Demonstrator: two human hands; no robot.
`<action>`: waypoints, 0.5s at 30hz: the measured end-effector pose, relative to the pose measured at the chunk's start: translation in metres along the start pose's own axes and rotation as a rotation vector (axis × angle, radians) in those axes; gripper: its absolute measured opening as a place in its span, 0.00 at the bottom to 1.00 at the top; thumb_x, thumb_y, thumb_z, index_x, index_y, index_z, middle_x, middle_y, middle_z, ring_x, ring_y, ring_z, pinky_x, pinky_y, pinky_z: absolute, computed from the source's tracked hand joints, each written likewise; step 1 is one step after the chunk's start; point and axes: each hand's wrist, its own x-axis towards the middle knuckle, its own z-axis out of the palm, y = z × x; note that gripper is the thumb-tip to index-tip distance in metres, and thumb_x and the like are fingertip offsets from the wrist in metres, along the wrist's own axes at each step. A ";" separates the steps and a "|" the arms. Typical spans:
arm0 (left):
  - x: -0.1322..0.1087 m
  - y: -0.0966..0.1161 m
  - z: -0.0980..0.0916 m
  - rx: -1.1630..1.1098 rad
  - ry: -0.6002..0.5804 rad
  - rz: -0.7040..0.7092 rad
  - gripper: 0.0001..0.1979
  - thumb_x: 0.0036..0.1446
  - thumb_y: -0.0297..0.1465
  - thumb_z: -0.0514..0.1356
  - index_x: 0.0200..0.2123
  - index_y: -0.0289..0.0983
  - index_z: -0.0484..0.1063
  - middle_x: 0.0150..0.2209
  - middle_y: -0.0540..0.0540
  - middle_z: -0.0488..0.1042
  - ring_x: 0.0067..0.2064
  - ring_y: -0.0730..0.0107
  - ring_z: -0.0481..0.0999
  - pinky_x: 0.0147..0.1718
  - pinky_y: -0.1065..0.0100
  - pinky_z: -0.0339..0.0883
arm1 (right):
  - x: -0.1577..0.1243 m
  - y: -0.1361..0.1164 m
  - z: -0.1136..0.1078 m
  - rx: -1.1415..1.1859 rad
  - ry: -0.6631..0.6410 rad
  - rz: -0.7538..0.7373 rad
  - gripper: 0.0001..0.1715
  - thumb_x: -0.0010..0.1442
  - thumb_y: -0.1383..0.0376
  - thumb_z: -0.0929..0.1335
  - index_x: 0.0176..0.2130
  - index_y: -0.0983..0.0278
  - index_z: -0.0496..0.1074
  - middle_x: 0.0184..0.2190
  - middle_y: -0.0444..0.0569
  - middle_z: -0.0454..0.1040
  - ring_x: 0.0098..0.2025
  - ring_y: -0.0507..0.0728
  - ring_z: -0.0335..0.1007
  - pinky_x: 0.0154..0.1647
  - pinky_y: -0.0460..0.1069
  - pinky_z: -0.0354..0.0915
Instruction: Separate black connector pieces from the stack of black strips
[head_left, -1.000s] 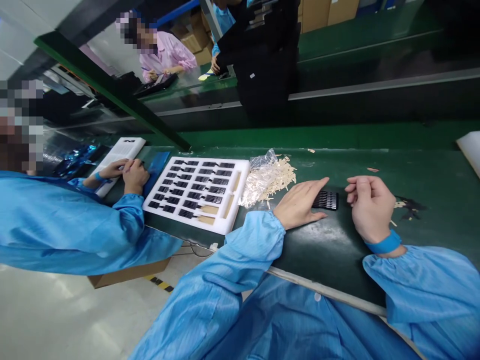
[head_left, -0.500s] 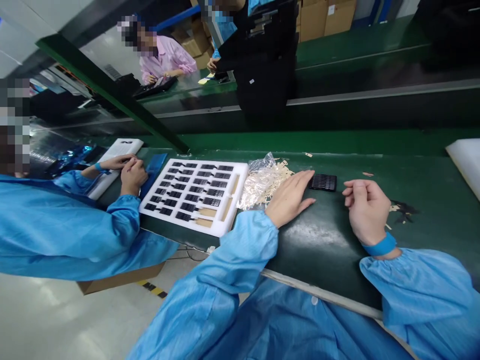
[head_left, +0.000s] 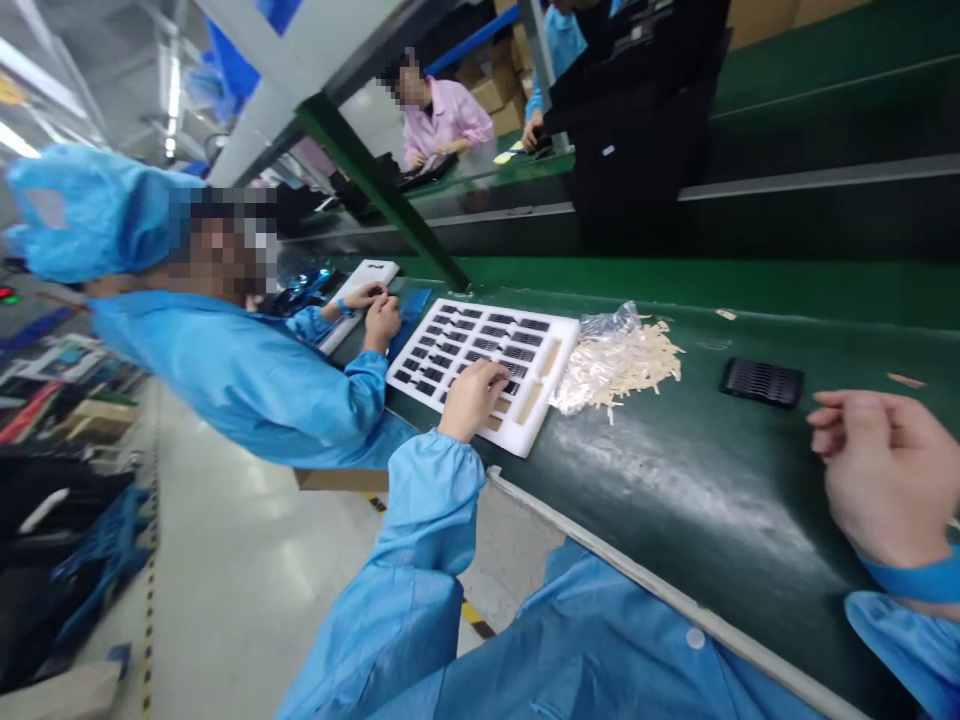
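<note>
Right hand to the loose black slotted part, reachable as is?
Likely yes: the right hand sits just beside the black slotted part, with only green benchtop visible between them.

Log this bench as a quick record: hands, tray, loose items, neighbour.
Left hand: fingers over white tray; grip unclear
Right hand: half curled, beside loose black piece; grip unclear
Tray: rows of black pieces, some partly hidden by left hand
Right of tray: clear bag, pale strips in a pile
Neighbour: blue cap and coat, left of tray
</note>
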 end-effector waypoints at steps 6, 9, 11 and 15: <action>0.005 -0.011 -0.014 -0.005 -0.161 0.078 0.11 0.61 0.26 0.62 0.47 0.39 0.76 0.48 0.43 0.74 0.50 0.60 0.76 0.54 0.57 0.71 | -0.003 -0.004 0.002 0.017 0.032 0.033 0.18 0.65 0.45 0.69 0.31 0.52 0.76 0.30 0.54 0.73 0.25 0.62 0.64 0.25 0.63 0.57; 0.005 -0.016 -0.018 0.020 -0.229 0.133 0.12 0.62 0.29 0.62 0.49 0.40 0.76 0.52 0.42 0.72 0.55 0.58 0.74 0.59 0.55 0.69 | -0.001 -0.005 0.000 -0.011 0.030 -0.011 0.17 0.67 0.49 0.68 0.34 0.55 0.76 0.29 0.53 0.74 0.25 0.61 0.65 0.26 0.61 0.60; 0.006 -0.020 -0.018 0.057 -0.253 0.140 0.14 0.62 0.31 0.62 0.52 0.42 0.75 0.54 0.42 0.70 0.56 0.57 0.73 0.60 0.55 0.68 | 0.004 -0.003 -0.002 -0.127 0.011 -0.119 0.16 0.68 0.51 0.67 0.39 0.59 0.77 0.33 0.55 0.77 0.29 0.62 0.71 0.32 0.61 0.67; 0.008 -0.023 -0.015 0.143 -0.286 0.147 0.16 0.64 0.34 0.59 0.54 0.43 0.74 0.56 0.42 0.67 0.55 0.55 0.73 0.59 0.54 0.69 | 0.022 0.007 -0.005 -0.532 -0.242 -0.499 0.29 0.66 0.54 0.67 0.60 0.65 0.71 0.59 0.63 0.73 0.60 0.73 0.69 0.61 0.68 0.65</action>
